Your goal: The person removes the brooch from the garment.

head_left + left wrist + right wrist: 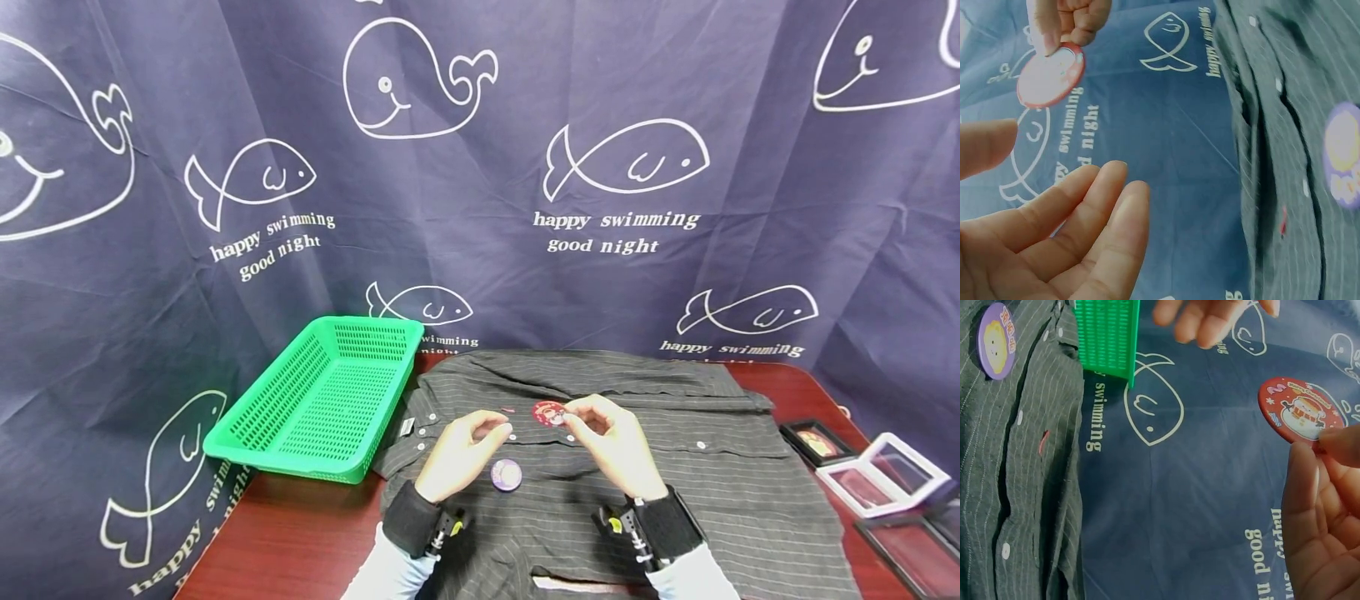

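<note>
My right hand [615, 442] pinches a round red badge [546, 412] by its edge between thumb and fingers. In the right wrist view the badge's face shows a cartoon figure and Christmas lettering. My left hand [461, 454] is to the left of it, thumb and fingers apart; the left wrist view shows nothing between them. Below both hands a dark grey striped shirt [735, 500] is spread out, its row of white buttons running crosswise. A round purple badge [506, 475] is on the shirt, close to my left hand. A small red mark [1044, 442] shows near the buttons.
A green plastic basket [367, 463] stands at the left on the reddish-brown table [300, 533]. At the right edge are a black frame [817, 442] with a round picture, an opened white frame [885, 473] and more dark frames. A blue printed curtain [480, 208] hangs behind.
</note>
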Motion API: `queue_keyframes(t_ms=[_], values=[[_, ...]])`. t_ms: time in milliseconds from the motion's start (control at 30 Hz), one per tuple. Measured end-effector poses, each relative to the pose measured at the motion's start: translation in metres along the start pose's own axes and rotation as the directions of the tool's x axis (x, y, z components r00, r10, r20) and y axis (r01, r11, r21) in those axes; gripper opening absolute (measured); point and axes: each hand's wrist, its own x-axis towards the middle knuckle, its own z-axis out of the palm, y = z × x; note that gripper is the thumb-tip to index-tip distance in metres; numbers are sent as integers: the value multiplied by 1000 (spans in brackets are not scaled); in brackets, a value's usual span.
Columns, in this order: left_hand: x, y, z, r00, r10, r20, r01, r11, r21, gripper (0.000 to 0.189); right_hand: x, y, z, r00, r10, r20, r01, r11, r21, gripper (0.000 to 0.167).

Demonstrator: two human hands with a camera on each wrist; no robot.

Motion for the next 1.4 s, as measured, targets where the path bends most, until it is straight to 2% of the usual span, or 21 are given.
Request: queue_keyframes(t_ms=[100, 300, 467, 567, 767, 933, 1067, 1400], values=[[1, 5, 1, 1000, 6, -1, -6, 1000, -26, 34, -1, -2, 0, 999, -45, -14, 45, 999, -1, 12], [4, 9, 4, 1000, 7, 6, -7, 996, -93, 35, -2, -6, 3, 987, -162, 0, 162, 985, 62, 19], [6, 8, 8, 1000, -15, 21, 18, 980, -197, 32, -2, -13, 5, 971, -240, 8, 240, 971, 5, 21], [6, 9, 10, 999, -37, 32, 44, 969, -245, 30, -1, -15, 8, 951, -308, 20, 309, 951, -29, 24], [7, 11, 13, 996, -77, 50, 88, 951, -297, 32, -1, -12, 12, 895, -443, 44, 445, 895, -41, 30], [6, 9, 14, 997, -72, 34, 79, 952, -295, 29, 0, -8, 15, 851, -523, 58, 526, 848, -68, 30], [6, 9, 14, 998, -60, 15, 61, 951, -304, 24, 0, -10, 18, 830, -554, 69, 558, 821, -118, 31], [5, 9, 14, 998, -66, 4, 63, 929, -364, 23, 0, -8, 22, 820, -564, 96, 572, 806, -153, 37]])
